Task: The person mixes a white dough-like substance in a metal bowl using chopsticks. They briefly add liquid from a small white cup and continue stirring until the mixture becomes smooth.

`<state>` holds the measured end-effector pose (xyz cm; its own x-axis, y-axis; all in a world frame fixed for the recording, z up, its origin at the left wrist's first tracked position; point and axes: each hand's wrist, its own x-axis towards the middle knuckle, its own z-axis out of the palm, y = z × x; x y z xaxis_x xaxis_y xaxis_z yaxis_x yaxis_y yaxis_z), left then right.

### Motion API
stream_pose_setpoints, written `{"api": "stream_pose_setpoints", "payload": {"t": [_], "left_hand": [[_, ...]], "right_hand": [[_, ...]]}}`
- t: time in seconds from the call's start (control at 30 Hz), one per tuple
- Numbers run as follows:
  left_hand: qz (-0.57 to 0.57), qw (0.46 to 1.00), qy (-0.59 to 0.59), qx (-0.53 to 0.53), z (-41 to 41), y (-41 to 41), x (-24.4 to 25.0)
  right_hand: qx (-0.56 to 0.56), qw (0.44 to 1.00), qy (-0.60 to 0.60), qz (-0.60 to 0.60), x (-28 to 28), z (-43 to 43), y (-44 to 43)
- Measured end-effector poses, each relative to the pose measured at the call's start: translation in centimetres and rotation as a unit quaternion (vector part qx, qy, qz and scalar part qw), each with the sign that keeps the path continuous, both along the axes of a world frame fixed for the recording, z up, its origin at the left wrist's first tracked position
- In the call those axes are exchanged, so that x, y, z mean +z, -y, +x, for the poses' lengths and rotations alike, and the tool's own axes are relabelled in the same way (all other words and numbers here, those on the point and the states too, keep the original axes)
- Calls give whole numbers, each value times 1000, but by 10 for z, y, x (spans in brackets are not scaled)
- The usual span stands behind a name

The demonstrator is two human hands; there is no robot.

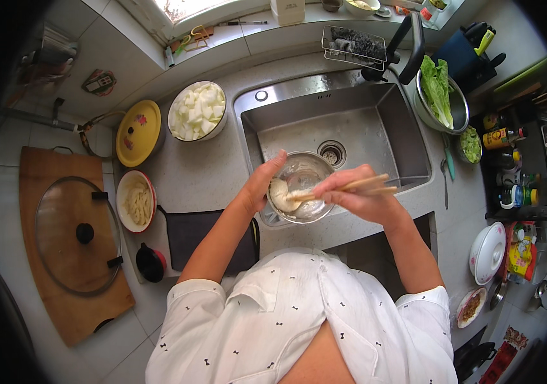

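Note:
My left hand (262,184) grips the left rim of a metal bowl (308,156), which I hold over the near edge of the stainless-steel sink (283,120). Wet, pale dough (280,196) lies against the bowl's left inner wall, and smears coat the rest of its inside. In my right hand (356,196) is a pair of wooden chopsticks (372,184), their tips stuck in the dough. My right fingers are above the bowl's right rim. The sink's drain (331,152) shows just beyond the bowl.
Left of the sink stand a bowl of chopped white vegetable (197,113), a yellow lidded pot (138,133) and a bowl of pale slices (136,204). A black faucet (405,53), a metal bowl with leafy greens (439,96) and a teal-handled knife (449,163) are at the right.

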<state>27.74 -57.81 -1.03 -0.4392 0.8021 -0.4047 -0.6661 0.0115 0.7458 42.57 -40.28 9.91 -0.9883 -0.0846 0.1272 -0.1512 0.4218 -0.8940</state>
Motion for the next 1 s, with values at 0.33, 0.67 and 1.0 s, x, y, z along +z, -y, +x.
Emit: {"api": "stream_pose_setpoints", "payload": {"t": [0.33, 0.67, 1.0], "left_hand": [[8, 997, -46, 53, 0, 2, 0], [32, 996, -35, 71, 2, 0, 5], [39, 999, 10, 37, 1, -2, 2]], "right_hand": [[-128, 979, 28, -157, 4, 3, -12], [-204, 969, 4, -138, -4, -3, -26], [-142, 974, 61, -167, -6, -13, -21]]}}
